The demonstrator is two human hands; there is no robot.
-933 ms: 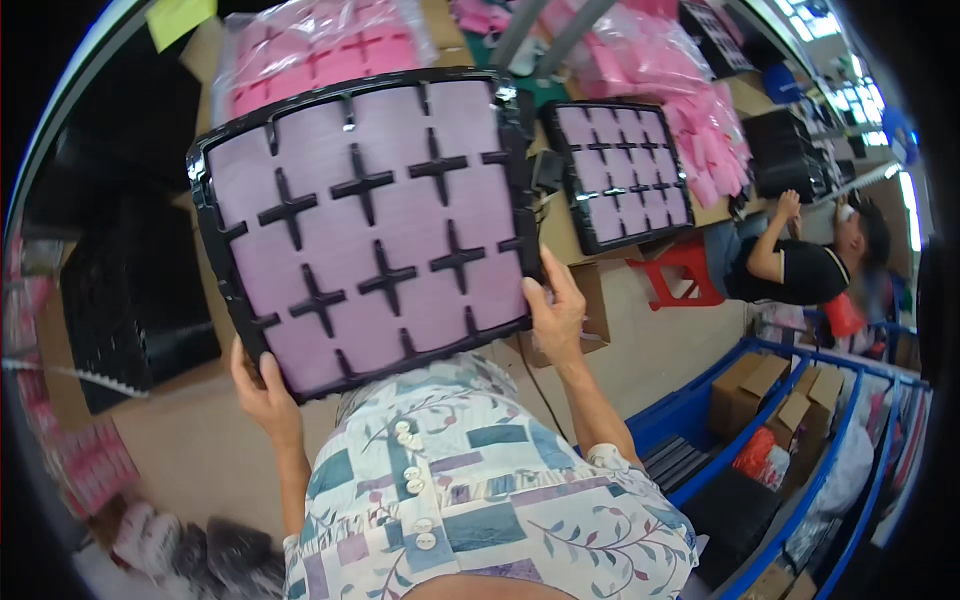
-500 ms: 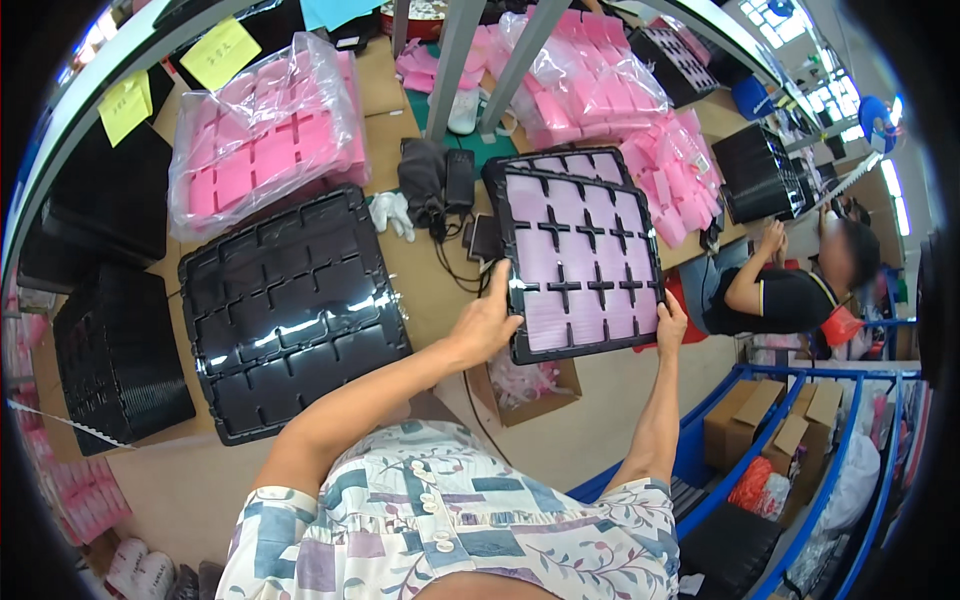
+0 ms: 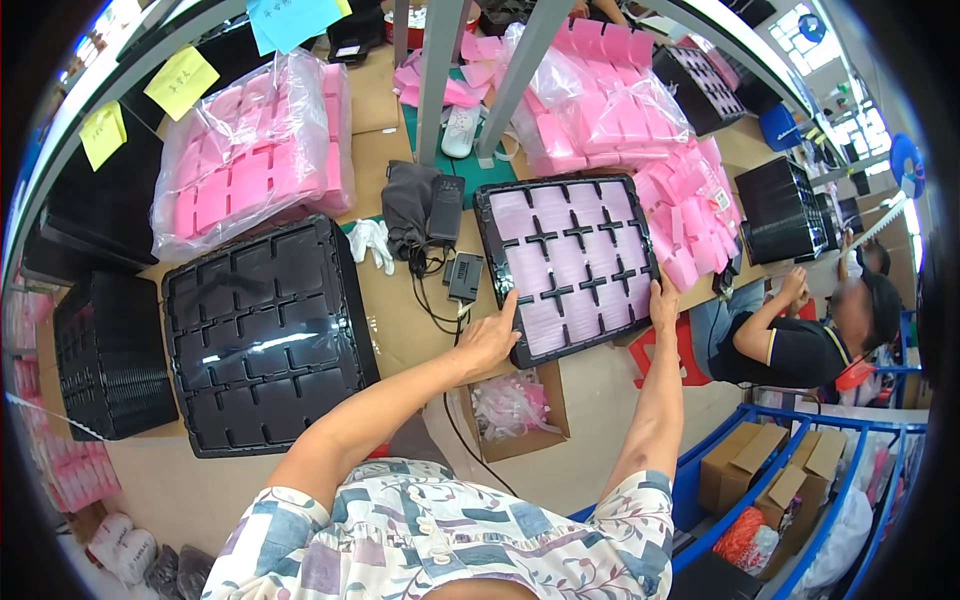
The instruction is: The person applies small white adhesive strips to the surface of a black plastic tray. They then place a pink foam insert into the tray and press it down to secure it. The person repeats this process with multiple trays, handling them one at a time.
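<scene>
Head view. Assembly station seen from above; clock directions are taken from the centre of the lilac-faced tray (image 3: 570,262), which lies on the worktop (image 3: 388,300) just right of the picture's middle, its lower edge close to the worktop's front. The left hand (image 3: 488,340) meets the tray near eight o'clock: its index finger is extended against the rim, the other fingers bent; whether they pinch the rim cannot be told. The right hand (image 3: 664,303) touches the edge near four o'clock, fingers pointing up along the side; their closure is likewise hidden.

The step in hand appears to be positioning the tray. It is probably best done with light, matched pressure from both sides, keeping the tray level, turning it by its rim, and leaving the lilac face untouched. Care seems advisable toward nine o'clock, where a small black box (image 3: 464,276) sits just beside the rim.

Appearance: a roughly rectangular tray with a glossy black border, set slightly askew. Six black crosses, in two rows of three, interrupt the pale lilac face, with short black bars along the margins. What lies beneath is hidden.

Surroundings: loose pink pieces (image 3: 680,225) at two o'clock; glossy black trays (image 3: 265,345) between eight and nine; bagged pink pieces (image 3: 260,165) near ten; an open carton (image 3: 535,442) toward seven.
</scene>
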